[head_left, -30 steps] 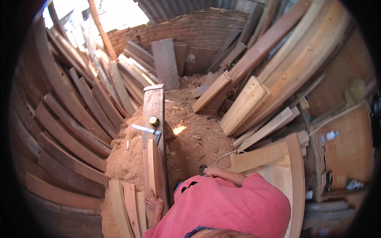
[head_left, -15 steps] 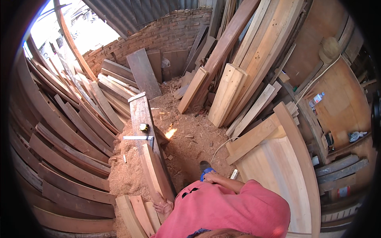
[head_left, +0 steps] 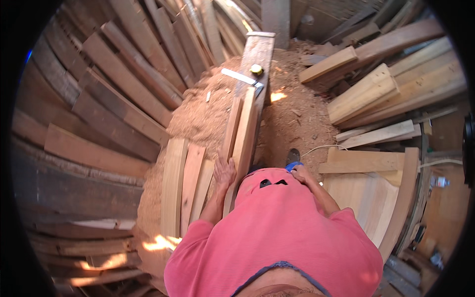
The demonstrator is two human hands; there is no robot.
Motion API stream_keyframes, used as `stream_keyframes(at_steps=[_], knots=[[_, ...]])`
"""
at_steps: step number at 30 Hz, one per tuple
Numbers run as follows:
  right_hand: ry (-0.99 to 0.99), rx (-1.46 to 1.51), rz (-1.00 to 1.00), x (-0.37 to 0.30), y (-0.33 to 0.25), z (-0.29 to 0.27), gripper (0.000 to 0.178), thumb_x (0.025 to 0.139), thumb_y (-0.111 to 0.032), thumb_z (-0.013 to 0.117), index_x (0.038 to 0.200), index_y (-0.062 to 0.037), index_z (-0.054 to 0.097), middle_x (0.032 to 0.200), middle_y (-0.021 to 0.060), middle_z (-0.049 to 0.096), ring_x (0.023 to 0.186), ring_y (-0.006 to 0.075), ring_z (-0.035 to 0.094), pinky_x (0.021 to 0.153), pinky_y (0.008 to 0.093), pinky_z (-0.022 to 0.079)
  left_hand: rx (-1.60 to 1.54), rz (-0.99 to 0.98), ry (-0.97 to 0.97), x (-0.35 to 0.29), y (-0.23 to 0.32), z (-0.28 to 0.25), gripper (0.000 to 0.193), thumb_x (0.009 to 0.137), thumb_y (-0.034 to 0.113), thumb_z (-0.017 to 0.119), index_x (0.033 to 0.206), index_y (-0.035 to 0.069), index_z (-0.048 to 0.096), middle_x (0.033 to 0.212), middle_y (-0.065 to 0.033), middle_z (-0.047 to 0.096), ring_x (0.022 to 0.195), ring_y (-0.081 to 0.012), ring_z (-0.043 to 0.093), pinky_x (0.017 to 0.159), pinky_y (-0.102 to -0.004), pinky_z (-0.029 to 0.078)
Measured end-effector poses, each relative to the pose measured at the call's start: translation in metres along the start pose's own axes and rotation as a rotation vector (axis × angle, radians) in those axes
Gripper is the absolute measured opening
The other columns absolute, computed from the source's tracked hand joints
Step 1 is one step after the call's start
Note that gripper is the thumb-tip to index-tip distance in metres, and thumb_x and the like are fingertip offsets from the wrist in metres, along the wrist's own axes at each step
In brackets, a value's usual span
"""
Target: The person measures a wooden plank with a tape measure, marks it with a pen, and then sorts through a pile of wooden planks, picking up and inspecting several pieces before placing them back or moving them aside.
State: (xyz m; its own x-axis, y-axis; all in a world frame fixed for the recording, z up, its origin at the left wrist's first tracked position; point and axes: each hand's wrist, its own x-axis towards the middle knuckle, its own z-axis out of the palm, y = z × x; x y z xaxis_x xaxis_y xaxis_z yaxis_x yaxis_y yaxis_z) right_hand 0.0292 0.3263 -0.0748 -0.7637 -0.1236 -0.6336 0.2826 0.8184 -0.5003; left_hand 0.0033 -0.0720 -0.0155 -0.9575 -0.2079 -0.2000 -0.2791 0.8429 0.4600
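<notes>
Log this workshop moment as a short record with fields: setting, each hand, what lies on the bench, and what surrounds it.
setting: wood workshop, sawdust floor
left hand: left hand rests flat on the near end of pale planks leaning along the bench
right hand: right hand at the person's waist, beside a small blue object; grip not clear
bench: long dark workbench carrying a metal square and a yellow tape measure
surroundings: curved dark boards at left, pale stacked timber at right

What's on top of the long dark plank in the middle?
On the dark plank lie a metal square and a small round yellow tape measure. Pale boards cover its near end, hiding that part.
</notes>
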Motion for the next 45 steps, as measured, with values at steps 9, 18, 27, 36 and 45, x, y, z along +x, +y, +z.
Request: stream_keyframes(at_steps=[9,18,27,36,45], knots=[[0.013,0.080,-0.017,-0.034,-0.030,-0.029,0.042,0.093,-0.032,0.060,0.110,0.0025,0.077,0.109,0.0296,0.075,0.107,0.0449,0.072,0.095,0.0510,0.054,-0.131,-0.183,-0.285,0.056,-0.092,-0.013,0.097,0.089,0.047,0.079,0.161,0.002,0.032,0.144,-0.0355,0.059,0.134,-0.0488,0.059,0.114,-0.0507,0.048],[0.056,0.075,0.016,-0.029,-0.011,-0.022,0.038,0.094,-0.031,0.057,0.101,0.0014,0.077,0.096,0.0246,0.076,0.094,0.0373,0.073,0.087,0.0479,0.055,-0.391,-0.133,-0.234,0.051,-0.102,-0.011,0.091,0.087,0.045,0.083,0.156,0.000,0.044,0.144,-0.0250,0.063,0.134,-0.0368,0.062,0.114,-0.0435,0.047],[0.036,0.100,0.044,-0.011,-0.006,-0.022,0.040,0.094,-0.031,0.058,0.107,0.0018,0.077,0.106,0.0262,0.076,0.103,0.0376,0.074,0.092,0.0477,0.055,-0.819,-0.299,-0.401,0.068,-0.094,-0.083,0.075,0.111,0.059,0.041,0.153,-0.003,0.053,0.146,-0.0167,0.063,0.133,-0.0256,0.058,0.114,-0.0365,0.043],[0.094,0.148,0.035,0.021,0.000,-0.025,0.041,0.094,-0.031,0.064,0.114,0.0017,0.077,0.113,0.0258,0.076,0.109,0.0372,0.073,0.096,0.0452,0.055,-1.165,-0.360,-0.674,0.069,-0.043,-0.102,0.081,0.113,0.063,0.025,0.153,-0.002,0.052,0.142,-0.0195,0.065,0.128,-0.0258,0.062,0.109,-0.0373,0.049],[-0.073,0.946,-0.151,0.008,-0.128,-0.092,0.064,0.105,-0.044,0.065,0.151,-0.0005,0.052,0.132,0.0120,0.069,0.110,0.0201,0.069,0.093,0.0345,0.056,-1.245,-0.351,-0.880,0.058,0.036,-0.075,0.075,0.108,0.065,0.043,0.156,0.008,0.048,0.138,-0.0136,0.067,0.120,-0.0228,0.068,0.097,-0.0425,0.058]])
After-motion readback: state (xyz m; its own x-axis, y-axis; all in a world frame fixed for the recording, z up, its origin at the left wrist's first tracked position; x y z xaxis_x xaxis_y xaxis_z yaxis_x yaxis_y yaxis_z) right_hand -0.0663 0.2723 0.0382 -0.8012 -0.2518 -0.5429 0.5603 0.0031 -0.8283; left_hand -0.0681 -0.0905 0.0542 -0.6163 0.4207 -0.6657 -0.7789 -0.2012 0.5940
